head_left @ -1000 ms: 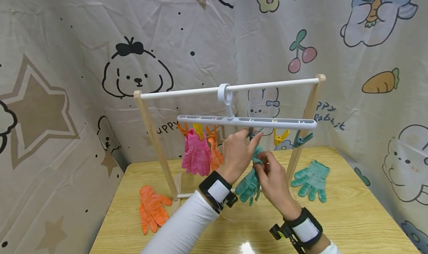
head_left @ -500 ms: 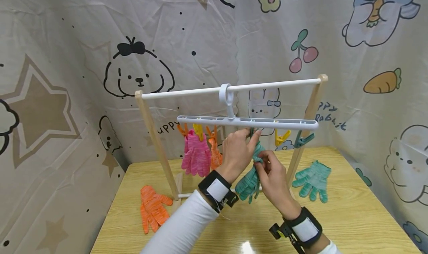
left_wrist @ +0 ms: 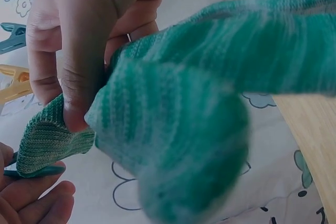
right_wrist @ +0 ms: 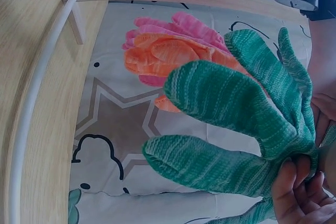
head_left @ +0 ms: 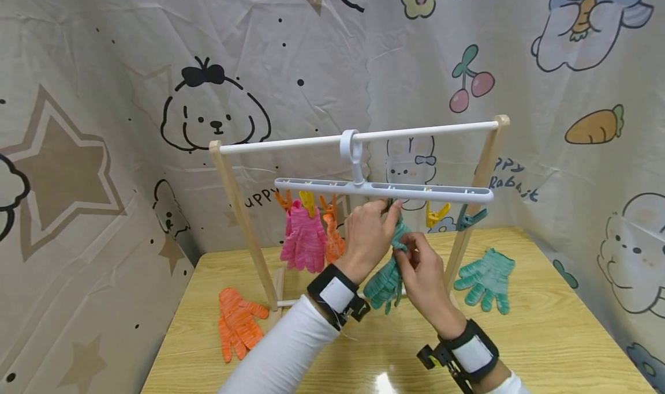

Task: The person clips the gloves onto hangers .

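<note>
Just under the white hanger (head_left: 436,193), my left hand (head_left: 366,232) pinches a dark teal clothespin (left_wrist: 47,171) at the cuff of a green knit glove (head_left: 383,284). The left wrist view shows the cuff edge beside the clothespin; whether its jaws grip the cuff is unclear. My right hand (head_left: 425,270) pinches the same glove below the cuff, between thumb and fingers. The glove's fingers (right_wrist: 215,95) dangle downward, spread apart in the right wrist view. A pink glove (head_left: 303,238) and an orange glove (head_left: 334,238) hang from clothespins on the hanger's left half.
A yellow clothespin (head_left: 437,214) and a teal clothespin (head_left: 471,217) hang at the hanger's right end. The hanger hooks over a white rod (head_left: 291,142) on a wooden stand (head_left: 241,226). On the table lie an orange glove (head_left: 238,323) and a green glove (head_left: 487,280).
Both hands stay almost in place on the clothespin and the green glove. The left thumb has shifted slightly, covering more of the clothespin, and the glove's dangling fingers have swayed a little left.
</note>
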Demonstrator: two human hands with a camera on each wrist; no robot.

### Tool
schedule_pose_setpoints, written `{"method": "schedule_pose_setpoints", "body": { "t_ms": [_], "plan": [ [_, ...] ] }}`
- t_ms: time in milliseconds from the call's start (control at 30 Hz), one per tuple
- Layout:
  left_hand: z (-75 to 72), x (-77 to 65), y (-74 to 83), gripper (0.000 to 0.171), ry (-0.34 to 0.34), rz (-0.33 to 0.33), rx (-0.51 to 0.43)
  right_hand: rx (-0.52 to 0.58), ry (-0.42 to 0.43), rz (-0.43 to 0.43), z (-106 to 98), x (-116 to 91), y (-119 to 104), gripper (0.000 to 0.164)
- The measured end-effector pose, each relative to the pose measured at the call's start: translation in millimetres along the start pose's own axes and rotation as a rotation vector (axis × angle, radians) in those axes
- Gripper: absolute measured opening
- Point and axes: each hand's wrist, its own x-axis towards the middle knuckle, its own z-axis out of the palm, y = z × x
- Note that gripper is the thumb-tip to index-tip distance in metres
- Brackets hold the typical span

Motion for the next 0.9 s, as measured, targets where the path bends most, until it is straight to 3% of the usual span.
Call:
{"method": "schedule_pose_setpoints", "body": {
  "t_ms": [900],
  "plan": [
    [0.1,-0.1,1.6,0.047,0.005,-0.027,-0.003,0.013,0.055,-0.030,4.0,10.7,-6.6,0.010]
  ]
}}
